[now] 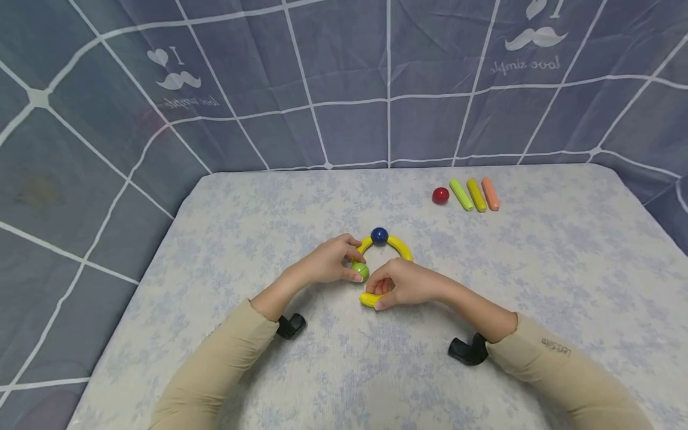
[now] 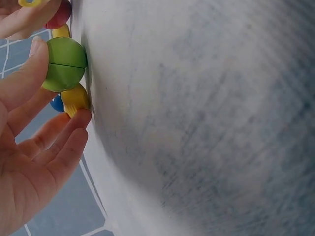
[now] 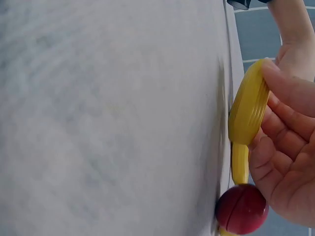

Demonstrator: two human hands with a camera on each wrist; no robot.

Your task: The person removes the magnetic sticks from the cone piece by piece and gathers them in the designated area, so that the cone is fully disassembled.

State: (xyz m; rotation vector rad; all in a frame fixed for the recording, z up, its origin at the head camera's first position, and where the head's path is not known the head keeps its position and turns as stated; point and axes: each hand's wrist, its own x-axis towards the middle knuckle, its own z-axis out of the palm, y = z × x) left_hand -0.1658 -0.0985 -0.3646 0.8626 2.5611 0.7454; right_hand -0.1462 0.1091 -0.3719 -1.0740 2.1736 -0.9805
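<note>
My left hand (image 1: 334, 260) holds a green ball (image 1: 360, 271) between thumb and fingers. The ball sits at the lower left end of an arc of curved yellow sticks (image 1: 400, 246), with a blue ball (image 1: 379, 236) at its top. Another curved yellow stick (image 3: 248, 105) is pinched between the thumb and fingers of my right hand (image 1: 405, 282), just below the arc. A dark red ball (image 3: 242, 209) shows by the arc's right end in the right wrist view; my right hand hides it in the head view.
Farther back on the cloth-covered table (image 1: 301, 382) lie a red ball (image 1: 440, 195), a light green stick (image 1: 461, 194), a yellow stick (image 1: 476, 195) and an orange stick (image 1: 490, 194). Behind the table hangs a blue-grey curtain (image 1: 344, 131) with white lines.
</note>
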